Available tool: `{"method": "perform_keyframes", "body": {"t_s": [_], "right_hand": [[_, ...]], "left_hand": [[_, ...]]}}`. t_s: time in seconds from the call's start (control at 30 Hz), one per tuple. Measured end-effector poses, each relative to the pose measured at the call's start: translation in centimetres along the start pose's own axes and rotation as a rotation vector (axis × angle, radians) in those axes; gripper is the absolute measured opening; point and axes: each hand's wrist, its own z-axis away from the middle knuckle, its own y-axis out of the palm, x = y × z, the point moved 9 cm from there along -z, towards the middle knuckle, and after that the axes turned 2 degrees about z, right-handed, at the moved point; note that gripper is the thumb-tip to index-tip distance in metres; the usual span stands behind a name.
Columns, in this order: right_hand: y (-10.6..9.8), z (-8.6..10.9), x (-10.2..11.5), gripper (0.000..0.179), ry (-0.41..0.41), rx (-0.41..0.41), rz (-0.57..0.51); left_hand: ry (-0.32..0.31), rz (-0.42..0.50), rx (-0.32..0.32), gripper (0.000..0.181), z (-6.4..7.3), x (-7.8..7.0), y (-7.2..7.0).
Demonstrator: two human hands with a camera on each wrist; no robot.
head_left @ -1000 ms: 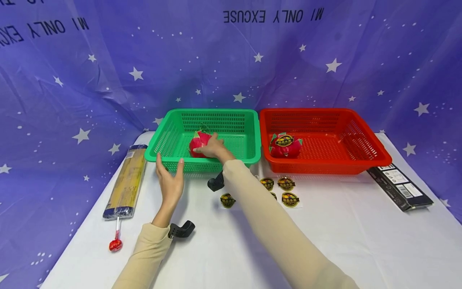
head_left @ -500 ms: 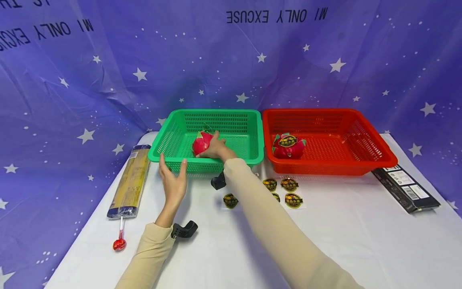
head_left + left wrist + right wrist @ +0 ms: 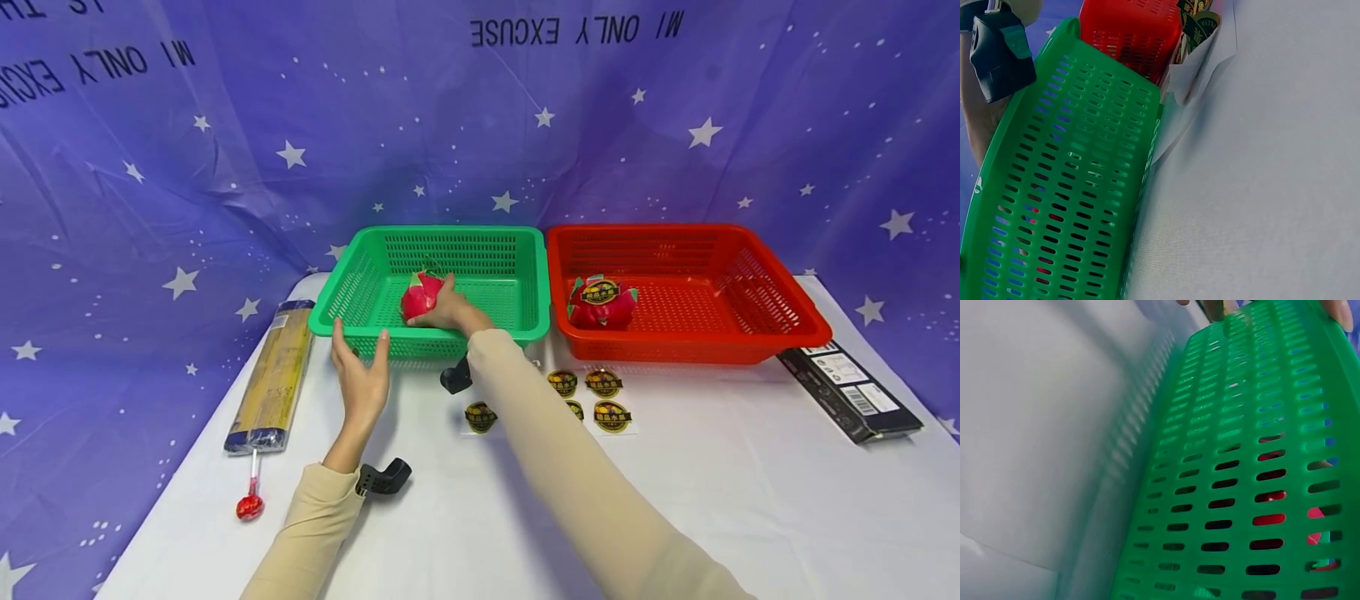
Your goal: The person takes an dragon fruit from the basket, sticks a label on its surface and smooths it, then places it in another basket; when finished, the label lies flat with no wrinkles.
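Note:
A red dragon fruit with green leaf tips lies in the green basket, near its front wall. My right hand reaches over the front rim and grips the fruit from its right side. My left hand stands at the basket's front left corner, fingers spread and fairly straight, fingertips right at the rim. Seen from the right wrist, a fingertip lies on the rim at the top right. Through the slots of the basket wall red patches show; the wall hides the rest of the fruit there.
Close on the right stands a red basket holding another dragon fruit with a round sticker. A sheet of black-and-gold stickers lies in front. At left lie a yellow stick pack and lollipop; at right, a black box.
My right thumb has slid back a little across the dragon fruit, leaving more of it showing. My left hand keeps its place at the rim. The head view has shifted slightly.

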Motion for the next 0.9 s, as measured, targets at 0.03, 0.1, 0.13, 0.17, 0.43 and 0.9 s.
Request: {"method": "perform_keyframes", "body": {"t_s": [0.03,0.1,0.13,0.17,0.43,0.9], "right_hand": [[-0.02,-0.02,0.06,0.11,-0.005,-0.002,-0.009],[-0.12,-0.07,0.06,0.111,-0.011,-0.006,-0.035],[-0.16,-0.09,0.0,0.111,-0.01,-0.006,-0.049],[-0.17,-0.12,-0.04,0.111,-0.012,-0.002,-0.059],[-0.11,-0.17,0.11,0.096,-0.082,0.042,-0.092],[0.02,-0.36,0.17,0.081,-0.13,0.084,-0.184]], "left_hand": [[0.003,0.002,0.0,0.082,-0.01,-0.02,-0.04],[0.008,0.005,0.0,0.082,-0.04,-0.03,-0.1],[0.006,0.004,0.0,0.082,-0.03,0.0,-0.12],[0.004,0.003,0.001,0.082,-0.01,0.03,-0.12],[0.002,0.01,0.01,0.081,-0.07,0.24,0.0],[-0.008,0.003,0.015,0.082,0.08,-0.02,-0.09]]}}
